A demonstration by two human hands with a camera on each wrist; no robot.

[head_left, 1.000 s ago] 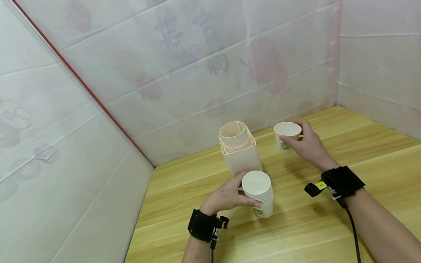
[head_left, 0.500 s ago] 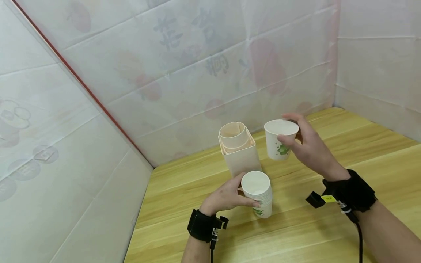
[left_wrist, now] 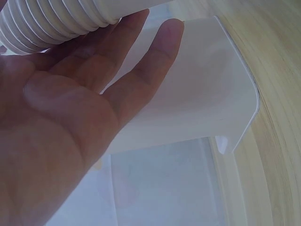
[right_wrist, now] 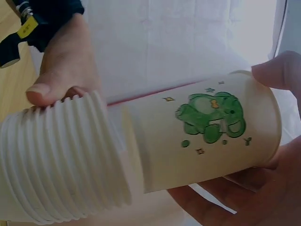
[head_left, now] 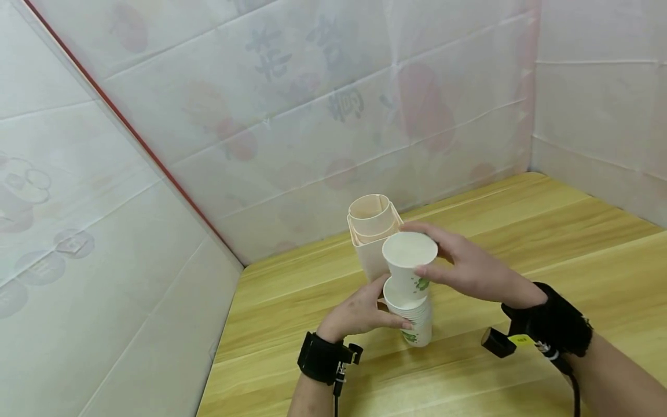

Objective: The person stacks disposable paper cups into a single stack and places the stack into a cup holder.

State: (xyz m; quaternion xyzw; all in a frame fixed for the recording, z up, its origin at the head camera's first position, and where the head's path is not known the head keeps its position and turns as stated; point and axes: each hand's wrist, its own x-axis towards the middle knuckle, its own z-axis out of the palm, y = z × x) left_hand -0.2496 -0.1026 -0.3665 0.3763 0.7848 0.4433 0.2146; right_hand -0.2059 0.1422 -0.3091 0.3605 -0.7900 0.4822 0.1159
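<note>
A stack of nested white paper cups (head_left: 418,324) stands upright on the table, its ridged rims plain in the right wrist view. My left hand (head_left: 359,310) holds the stack from the left, thumb in front and fingers behind. Directly above, a single paper cup (head_left: 409,260) with a green cartoon animal (right_wrist: 214,115) is gripped near its rim by my right hand (head_left: 464,266). That cup's base reaches down to the mouth of the top cup; whether they touch I cannot tell.
Just behind the stack stands a cream square holder (head_left: 371,255) with a round tube (head_left: 369,207) in its top. White printed sheeting (head_left: 312,127) walls the wooden table (head_left: 292,301) at the back and sides.
The right hand lifted its cup off to the right of the holder and carried it left and toward me, over the stack. The left hand and the stack stayed in place.
</note>
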